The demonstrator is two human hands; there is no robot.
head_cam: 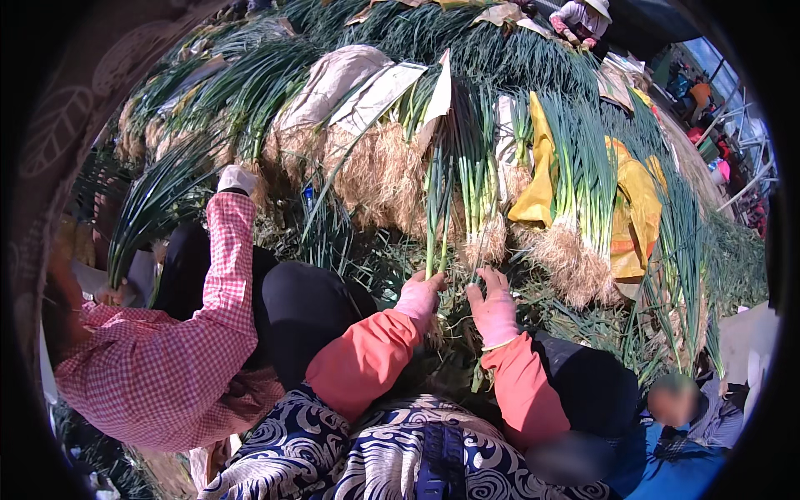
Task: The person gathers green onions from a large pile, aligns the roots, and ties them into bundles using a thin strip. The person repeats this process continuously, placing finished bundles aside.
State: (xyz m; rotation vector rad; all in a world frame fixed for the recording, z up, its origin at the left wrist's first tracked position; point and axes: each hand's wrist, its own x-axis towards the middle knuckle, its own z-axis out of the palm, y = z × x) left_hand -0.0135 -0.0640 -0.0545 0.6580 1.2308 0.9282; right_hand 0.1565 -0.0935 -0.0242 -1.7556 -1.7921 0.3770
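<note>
My left hand [423,294], in a pink glove with bare fingertips, is closed around the pale stems of a few green onions [435,234]. Their dark leaves point away from me, over the bundles behind. Close by on the right, my right hand [492,297], gloved the same way, has its fingers apart and holds nothing that I can make out. Beyond it stands a bundle of green onions with tan roots [486,240]. Loose leaves and trimmings [456,325] lie below both hands. The root ends of the held onions are partly hidden.
Rows of onions with shaggy roots [381,172] stretch across the front, with white sacks [340,75] and yellow sacks [631,212] among them. A co-worker in a checkered sleeve [230,250] sits close on the left, holding onions. Other people are at the lower right and far top.
</note>
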